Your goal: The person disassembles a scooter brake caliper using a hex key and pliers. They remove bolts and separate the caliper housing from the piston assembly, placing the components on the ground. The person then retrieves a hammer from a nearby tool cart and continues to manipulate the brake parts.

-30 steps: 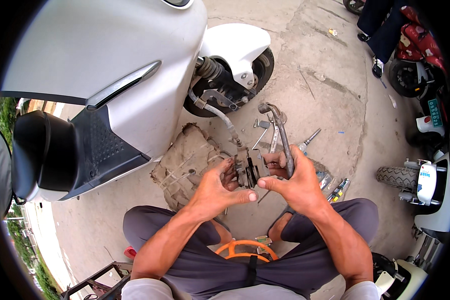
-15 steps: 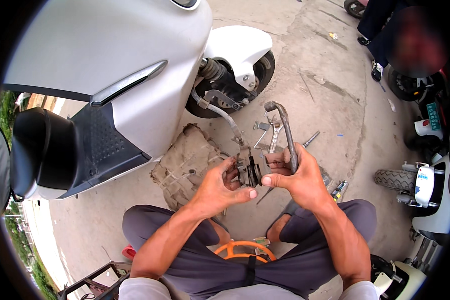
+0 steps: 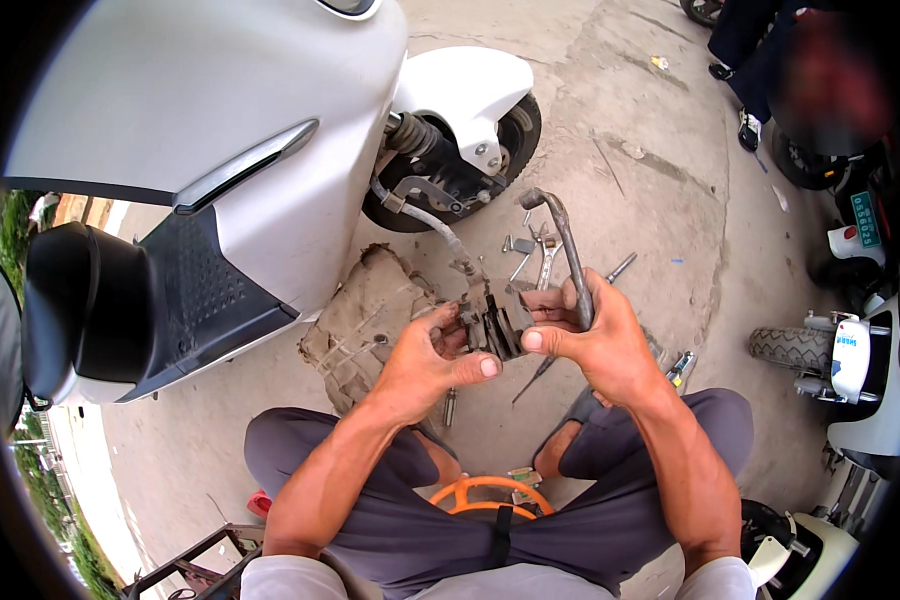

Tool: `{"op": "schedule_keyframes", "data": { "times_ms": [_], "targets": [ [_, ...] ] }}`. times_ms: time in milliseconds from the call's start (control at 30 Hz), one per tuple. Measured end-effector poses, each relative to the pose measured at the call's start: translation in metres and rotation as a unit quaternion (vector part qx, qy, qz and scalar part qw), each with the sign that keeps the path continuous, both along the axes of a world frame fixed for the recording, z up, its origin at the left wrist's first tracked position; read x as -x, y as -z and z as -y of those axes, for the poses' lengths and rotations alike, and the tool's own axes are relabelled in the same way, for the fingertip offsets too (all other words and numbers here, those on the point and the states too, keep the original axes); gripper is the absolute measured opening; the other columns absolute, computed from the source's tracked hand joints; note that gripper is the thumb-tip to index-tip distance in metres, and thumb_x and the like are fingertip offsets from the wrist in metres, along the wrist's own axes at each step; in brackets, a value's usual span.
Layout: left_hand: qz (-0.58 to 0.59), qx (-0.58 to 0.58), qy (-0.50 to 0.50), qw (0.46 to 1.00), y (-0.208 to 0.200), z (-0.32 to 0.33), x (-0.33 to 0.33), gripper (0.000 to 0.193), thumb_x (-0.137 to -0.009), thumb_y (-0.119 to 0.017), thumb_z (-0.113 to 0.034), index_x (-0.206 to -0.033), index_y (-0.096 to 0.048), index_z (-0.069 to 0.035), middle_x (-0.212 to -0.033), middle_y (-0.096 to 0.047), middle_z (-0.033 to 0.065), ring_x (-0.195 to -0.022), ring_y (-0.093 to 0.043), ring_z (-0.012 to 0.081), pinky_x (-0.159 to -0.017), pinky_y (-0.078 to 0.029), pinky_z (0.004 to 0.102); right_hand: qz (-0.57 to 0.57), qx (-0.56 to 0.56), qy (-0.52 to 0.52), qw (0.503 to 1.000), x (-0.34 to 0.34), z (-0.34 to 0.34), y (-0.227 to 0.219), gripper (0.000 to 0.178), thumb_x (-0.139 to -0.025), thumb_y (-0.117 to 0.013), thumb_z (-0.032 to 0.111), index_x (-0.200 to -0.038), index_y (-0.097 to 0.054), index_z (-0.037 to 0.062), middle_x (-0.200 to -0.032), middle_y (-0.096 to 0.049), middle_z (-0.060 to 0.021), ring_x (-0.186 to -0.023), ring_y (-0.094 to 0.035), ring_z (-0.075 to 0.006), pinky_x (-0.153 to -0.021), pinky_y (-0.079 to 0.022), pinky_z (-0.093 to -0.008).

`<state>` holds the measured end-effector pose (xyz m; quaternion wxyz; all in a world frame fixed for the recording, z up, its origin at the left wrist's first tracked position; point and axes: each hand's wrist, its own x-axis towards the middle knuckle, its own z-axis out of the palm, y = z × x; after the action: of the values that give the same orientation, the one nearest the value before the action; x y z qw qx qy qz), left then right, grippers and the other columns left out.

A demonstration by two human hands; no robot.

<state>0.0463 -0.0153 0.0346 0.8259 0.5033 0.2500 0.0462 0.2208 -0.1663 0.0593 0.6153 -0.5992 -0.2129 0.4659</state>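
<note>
Between my two hands hangs a grimy brake caliper (image 3: 497,328), with dark pads showing in its slot. A grey brake hose (image 3: 432,222) runs from it up to the front wheel (image 3: 523,140) of a white scooter (image 3: 365,90). My left hand (image 3: 410,368) grips the caliper's left side, thumb below and fingers partly hidden behind it. On the right side, my right hand (image 3: 607,348) presses its thumb and fingers against the caliper. That same hand also keeps an L-shaped socket wrench (image 3: 570,245) upright between thumb and forefinger.
Below the hose lies a dirty, torn cloth-like sheet (image 3: 355,325). An adjustable wrench (image 3: 548,262) and other small tools rest on the concrete beyond my hands. An orange ring-shaped frame (image 3: 490,490) is between my legs. Parked two-wheelers (image 3: 855,370) line the right; a person (image 3: 755,70) stands far right.
The caliper and both hands have shifted slightly left in the picture, along with a small shift of the whole view. The caliper looks turned a little, and both hands keep their hold.
</note>
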Motion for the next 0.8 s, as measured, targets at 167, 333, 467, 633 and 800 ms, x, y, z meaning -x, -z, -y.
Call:
{"op": "schedule_keyframes", "data": {
  "times_ms": [167,333,467,633,800],
  "targets": [
    [-0.020,-0.004,-0.031,0.999,-0.005,0.006,-0.008,0.089,-0.069,-0.094,-0.031,-0.134,-0.049,0.009,-0.121,-0.063,0.0135,-0.103,-0.065,0.0202,-0.086,-0.055,0.0340,-0.020,0.000,0.004,1.000,-0.005,0.003,0.000,0.041,-0.081,-0.082,0.005,-0.102,-0.048,-0.0022,-0.117,-0.063,-0.0257,-0.106,-0.065,-0.0241,-0.093,-0.055,-0.0368],
    [-0.013,0.000,-0.049,0.999,-0.005,0.004,-0.009,0.092,-0.075,-0.089,-0.038,-0.136,-0.045,0.014,-0.129,-0.060,0.0184,-0.118,-0.059,0.0236,-0.105,-0.046,0.0345,-0.033,-0.023,0.020,0.999,-0.005,0.001,-0.004,0.035,-0.085,-0.079,0.007,-0.099,-0.048,-0.0010,-0.120,-0.063,-0.0273,-0.108,-0.064,-0.0239,-0.094,-0.054,-0.0371],
    [-0.005,-0.025,-0.065,0.998,-0.004,0.006,-0.013,0.094,-0.075,-0.087,-0.047,-0.133,-0.045,0.013,-0.123,-0.062,0.0186,-0.110,-0.065,0.0248,-0.094,-0.056,0.0373,-0.003,-0.006,0.028,1.000,-0.007,-0.001,-0.005,0.033,-0.086,-0.078,0.006,-0.099,-0.048,-0.0004,-0.121,-0.063,-0.0278,-0.109,-0.064,-0.0244,-0.095,-0.053,-0.0373],
    [0.017,0.021,-0.089,0.996,-0.005,0.005,-0.015,0.084,-0.079,-0.084,-0.043,-0.131,-0.047,0.012,-0.122,-0.062,0.0187,-0.108,-0.067,0.0257,-0.090,-0.058,0.0400,0.012,-0.009,0.031,0.999,-0.008,0.000,-0.005,0.030,-0.087,-0.076,0.006,-0.098,-0.048,0.0004,-0.122,-0.064,-0.0278,-0.110,-0.064,-0.0246,-0.096,-0.052,-0.0382],
    [0.018,0.027,-0.097,0.995,-0.008,0.006,-0.016,0.079,-0.081,-0.082,-0.042,-0.130,-0.050,0.010,-0.122,-0.064,0.0170,-0.109,-0.067,0.0252,-0.088,-0.058,0.0396,0.000,-0.021,0.038,0.999,-0.008,-0.001,-0.008,0.032,-0.086,-0.076,0.008,-0.101,-0.049,-0.0009,-0.122,-0.065,-0.0259,-0.109,-0.064,-0.0237,-0.096,-0.051,-0.0378]
  ]
}}
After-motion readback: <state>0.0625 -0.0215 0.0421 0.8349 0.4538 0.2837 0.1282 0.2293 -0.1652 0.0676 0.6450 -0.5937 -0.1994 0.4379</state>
